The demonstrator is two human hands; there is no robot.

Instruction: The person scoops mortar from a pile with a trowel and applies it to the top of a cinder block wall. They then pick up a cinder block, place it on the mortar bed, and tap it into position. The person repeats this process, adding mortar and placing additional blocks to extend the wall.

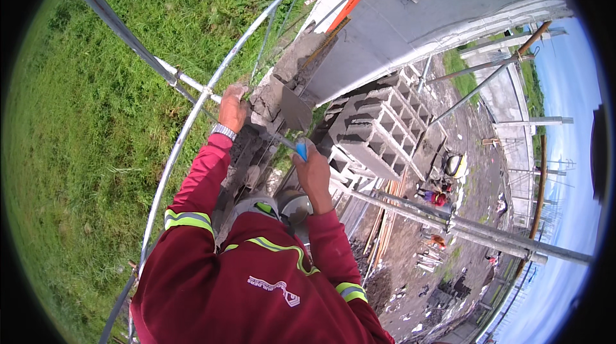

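1. Right hand [312, 174] is wrapped around the blue-handled trowel [296, 110], blade along the rough wall's [265, 101] right side.
2. Left hand [233, 109], half-curled, at the wall's left edge; grip unclear.
3. Hollow blocks [367, 127]: right of the wall.

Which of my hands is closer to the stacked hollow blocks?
Right. Your right hand, holding the blue-handled trowel, is just left of the stacked hollow blocks; your left hand is farther left.

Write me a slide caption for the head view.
Right hand gripping a blue-handled trowel, left hand at rough masonry, between scaffold pipes and stacked hollow blocks.
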